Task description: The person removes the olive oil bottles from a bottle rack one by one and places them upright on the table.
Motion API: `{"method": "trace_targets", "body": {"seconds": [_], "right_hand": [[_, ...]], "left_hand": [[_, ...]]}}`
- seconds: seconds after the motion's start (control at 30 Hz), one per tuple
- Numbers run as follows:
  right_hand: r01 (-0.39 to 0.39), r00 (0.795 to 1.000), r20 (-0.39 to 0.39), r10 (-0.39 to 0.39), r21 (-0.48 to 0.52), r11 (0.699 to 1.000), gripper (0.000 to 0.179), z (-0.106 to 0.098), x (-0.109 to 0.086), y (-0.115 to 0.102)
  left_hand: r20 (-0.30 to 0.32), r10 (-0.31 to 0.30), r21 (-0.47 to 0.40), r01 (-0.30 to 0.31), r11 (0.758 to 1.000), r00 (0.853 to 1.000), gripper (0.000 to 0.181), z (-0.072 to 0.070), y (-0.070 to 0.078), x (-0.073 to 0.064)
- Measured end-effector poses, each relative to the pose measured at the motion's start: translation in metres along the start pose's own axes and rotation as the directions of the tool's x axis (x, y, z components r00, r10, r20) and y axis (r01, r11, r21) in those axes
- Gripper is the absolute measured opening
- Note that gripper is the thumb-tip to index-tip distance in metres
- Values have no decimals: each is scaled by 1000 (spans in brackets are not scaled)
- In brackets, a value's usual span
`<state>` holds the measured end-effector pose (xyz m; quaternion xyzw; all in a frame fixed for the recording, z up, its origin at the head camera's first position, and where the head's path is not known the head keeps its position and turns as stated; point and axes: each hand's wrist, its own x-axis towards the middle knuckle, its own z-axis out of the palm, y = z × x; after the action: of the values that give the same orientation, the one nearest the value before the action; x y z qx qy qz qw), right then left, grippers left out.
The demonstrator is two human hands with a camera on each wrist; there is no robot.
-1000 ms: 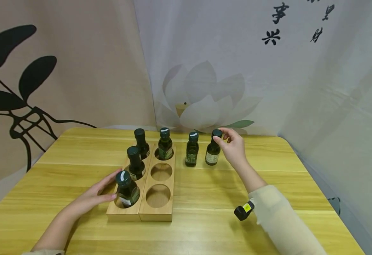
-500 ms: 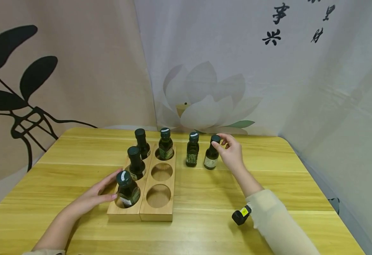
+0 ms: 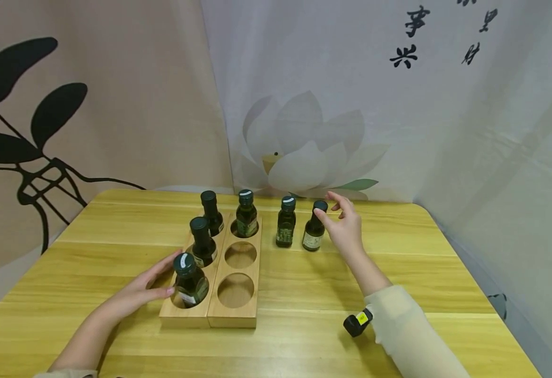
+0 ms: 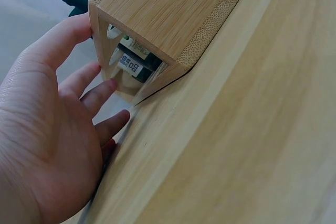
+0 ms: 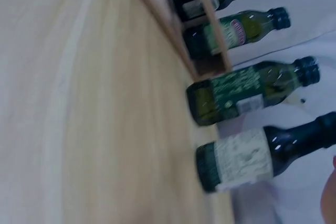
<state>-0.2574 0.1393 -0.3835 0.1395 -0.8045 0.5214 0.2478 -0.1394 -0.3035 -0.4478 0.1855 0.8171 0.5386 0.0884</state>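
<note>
My right hand point(image 3: 347, 227) is beside a slim dark bottle point(image 3: 313, 239) with a white label, standing upright on the table. Its fingers are spread around the cap, thumb close to it, index finger lifted away; whether the thumb touches cannot be told. Just left of that bottle stands a square-shouldered green bottle point(image 3: 284, 231). My left hand point(image 3: 136, 293) rests with loose fingers against the left side of the two-row wooden bottle rack point(image 3: 232, 319). In the left wrist view, fingertips point(image 4: 83, 24) touch the rack's edge.
In the rack's left row stand a near bottle point(image 3: 190, 286), a middle bottle point(image 3: 202, 244) and a far bottle point(image 3: 212, 215). The right row has one bottle point(image 3: 246, 218) at the back and two bare holes. A printed cloth point(image 3: 304, 142) hangs behind the table.
The slim bottle has shifted slightly left and nearer with my right hand, which has since loosened its fingers from the cap. My left hand and the rack stay put.
</note>
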Motion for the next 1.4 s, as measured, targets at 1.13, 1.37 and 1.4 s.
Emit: {"method": "trace_targets", "body": {"seconds": [1.13, 1.37, 1.4], "right_hand": [[1, 956, 293, -22, 70, 998, 52, 94, -6, -86], [-100, 938, 337, 78, 48, 994, 60, 108, -2, -80], [-114, 937, 338, 90, 49, 992, 60, 110, -1, -80]], "left_hand": [[-1, 24, 20, -24, 1000, 1000, 74, 1, 6, 1], [-2, 25, 31, -25, 999, 1000, 74, 2, 3, 1], [-2, 27, 31, -27, 999, 1000, 74, 2, 3, 1]]}}
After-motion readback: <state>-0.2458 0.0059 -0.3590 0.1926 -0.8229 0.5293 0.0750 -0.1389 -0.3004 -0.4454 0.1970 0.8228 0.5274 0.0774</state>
